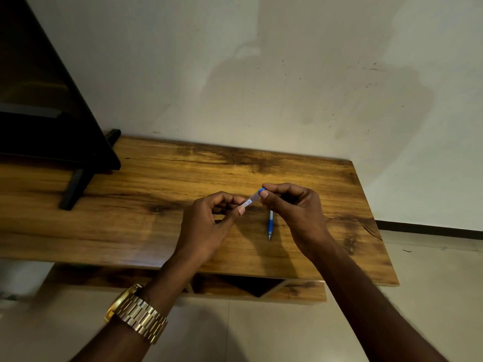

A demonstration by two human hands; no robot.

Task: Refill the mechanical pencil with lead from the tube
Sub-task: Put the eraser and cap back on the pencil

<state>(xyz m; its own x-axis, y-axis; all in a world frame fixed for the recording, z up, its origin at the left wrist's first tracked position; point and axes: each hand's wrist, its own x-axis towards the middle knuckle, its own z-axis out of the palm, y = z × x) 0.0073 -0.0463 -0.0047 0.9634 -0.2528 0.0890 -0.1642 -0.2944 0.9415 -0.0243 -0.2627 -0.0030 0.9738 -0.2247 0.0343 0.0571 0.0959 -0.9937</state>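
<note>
Above the wooden table [156, 194], both hands hold a small clear lead tube [250, 201] with a printed label. My left hand [209, 226] pinches its lower end between thumb and fingers. My right hand [295, 207] pinches the blue cap [261, 190] at its upper end. Whether the cap is on or off the tube I cannot tell. A blue and white mechanical pencil [270, 223] lies on the table below my right hand, tip toward me; its upper part is hidden by the hand.
A dark screen on a black stand [73, 189] occupies the table's left part. The wall runs right behind the table. The table's right edge [379, 226] drops to a tiled floor. A lower shelf [235, 286] shows under the front edge.
</note>
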